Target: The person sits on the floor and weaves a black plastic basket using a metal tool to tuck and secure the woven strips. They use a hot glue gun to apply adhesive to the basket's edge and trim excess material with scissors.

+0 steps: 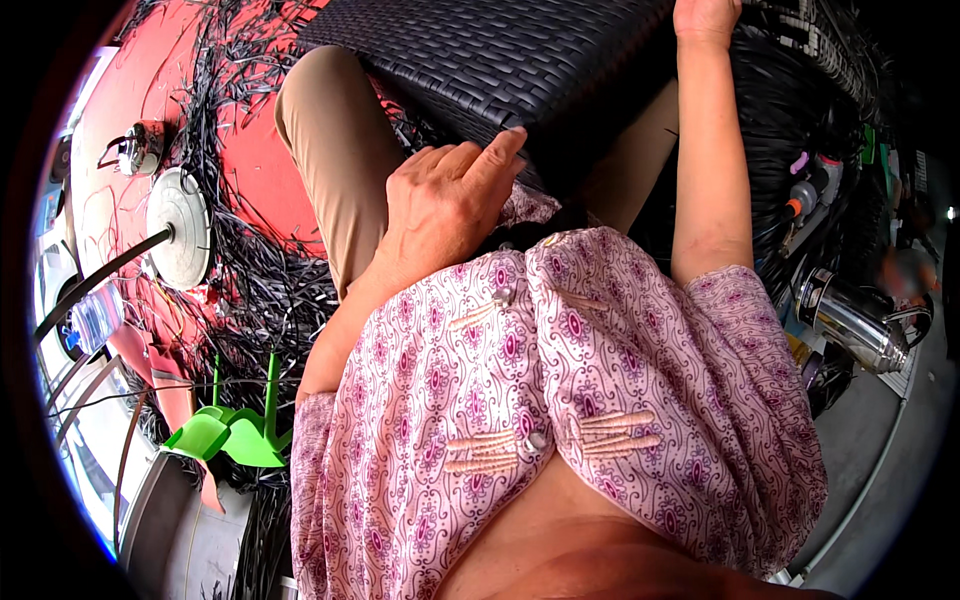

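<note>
A large black woven wicker piece [490, 55] with flat, plaited strips slopes across my lap between my knees. My left hand [450, 195] is at its near corner, fingers bent inward and the index finger reaching to the edge. What lies under those fingers is hidden. My right arm stretches forward along the right side of the piece. Only the base of my right hand [707, 18] shows at the upper rim of the picture; its fingertips are cut off, so whatever they touch is out of sight.
Loose black strips [265, 240] lie heaped over the red floor [255, 180]. To the left are a round pale base with a dark pole [180, 228], a kettle [142, 147] and a green dustpan [250, 440]. At right a steel flask [850, 318] stands near a black strip bundle [770, 110].
</note>
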Demonstrator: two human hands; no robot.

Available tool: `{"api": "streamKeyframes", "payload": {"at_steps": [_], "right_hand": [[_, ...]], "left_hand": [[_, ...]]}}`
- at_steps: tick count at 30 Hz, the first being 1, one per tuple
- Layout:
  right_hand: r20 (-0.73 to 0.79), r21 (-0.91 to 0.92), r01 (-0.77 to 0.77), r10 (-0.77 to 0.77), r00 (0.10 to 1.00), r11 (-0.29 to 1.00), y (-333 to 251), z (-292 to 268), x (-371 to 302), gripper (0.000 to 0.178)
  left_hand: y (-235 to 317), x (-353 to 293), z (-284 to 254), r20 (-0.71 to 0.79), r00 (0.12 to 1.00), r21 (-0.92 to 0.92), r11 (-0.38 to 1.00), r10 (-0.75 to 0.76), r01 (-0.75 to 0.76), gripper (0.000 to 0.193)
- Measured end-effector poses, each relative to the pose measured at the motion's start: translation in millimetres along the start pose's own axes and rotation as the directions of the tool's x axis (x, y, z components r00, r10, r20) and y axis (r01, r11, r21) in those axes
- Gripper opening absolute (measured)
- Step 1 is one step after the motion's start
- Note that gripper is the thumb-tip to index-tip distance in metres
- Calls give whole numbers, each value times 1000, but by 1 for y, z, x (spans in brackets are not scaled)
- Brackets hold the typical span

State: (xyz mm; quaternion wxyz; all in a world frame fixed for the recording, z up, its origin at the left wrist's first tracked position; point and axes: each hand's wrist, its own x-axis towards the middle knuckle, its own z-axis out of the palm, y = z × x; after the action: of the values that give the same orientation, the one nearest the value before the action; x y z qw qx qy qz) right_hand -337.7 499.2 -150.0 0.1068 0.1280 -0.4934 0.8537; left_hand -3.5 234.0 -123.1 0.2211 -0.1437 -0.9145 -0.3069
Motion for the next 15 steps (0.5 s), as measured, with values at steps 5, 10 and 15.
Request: {"api": "streamKeyframes", "payload": {"at_steps": [5, 10, 15], "right_hand": [[-22, -35, 8, -8, 1000, 999, 1, -2, 3, 24], [7, 14, 19, -19, 1000, 1000, -2, 11, 3, 24], [62, -72, 47, -43, 997, 996, -5, 51, 14, 27]], "left_hand": [[-1, 0, 4, -27, 999, -17, 1000, -17, 16, 35], [-4, 1, 1, -47, 999, 35, 999, -15, 17, 41], [-11, 12, -5, -63, 992, 61, 992, -111, 115, 65]]}}
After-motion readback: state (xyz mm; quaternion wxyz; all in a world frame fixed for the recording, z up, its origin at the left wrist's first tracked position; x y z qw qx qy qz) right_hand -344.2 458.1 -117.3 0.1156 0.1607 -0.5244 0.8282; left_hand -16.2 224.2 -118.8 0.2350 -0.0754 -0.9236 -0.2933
